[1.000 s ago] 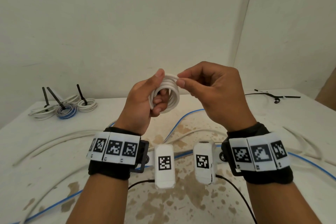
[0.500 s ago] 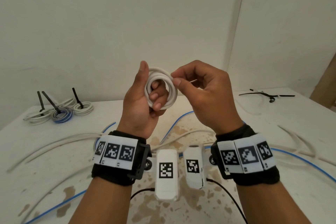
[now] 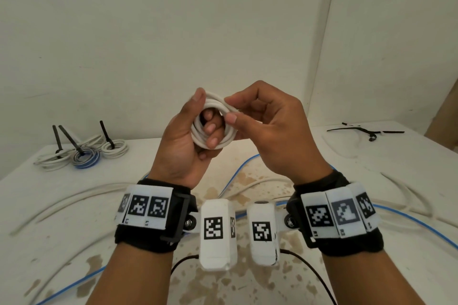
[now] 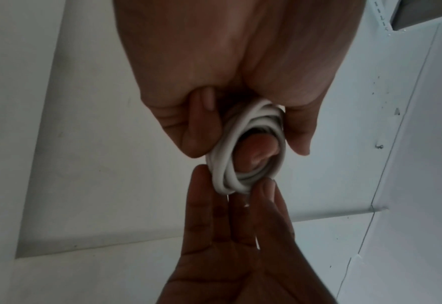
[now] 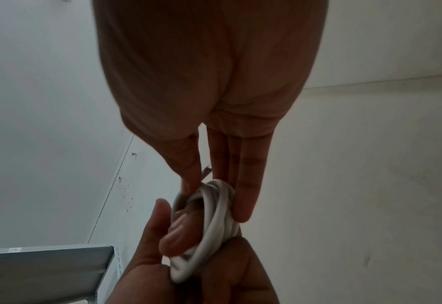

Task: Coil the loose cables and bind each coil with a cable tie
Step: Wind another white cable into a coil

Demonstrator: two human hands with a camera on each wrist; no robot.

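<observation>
A small white cable coil (image 3: 199, 135) is held up in front of me, above the table. My left hand (image 3: 205, 116) grips it, with the thumb over the top and the fingers curled through the middle. My right hand (image 3: 230, 109) pinches the coil's upper right side between thumb and forefinger. In the left wrist view the coil (image 4: 222, 174) sits between my left hand (image 4: 248, 137) and the right fingertips (image 4: 265, 188). In the right wrist view my right hand (image 5: 214, 199) pinches the coil (image 5: 218, 222) from above. No tie shows on this coil.
Three bound coils (image 3: 84, 155) with black ties sticking up lie at the table's back left. Loose black cable ties (image 3: 366, 131) lie at the back right. A loose blue cable (image 3: 244, 164) and white cables (image 3: 74, 195) trail across the stained table (image 3: 247, 280).
My left thumb, held straight up half a second ago, now bends over the top of the coil. The right pinch has shifted slightly along the coil's upper right side.
</observation>
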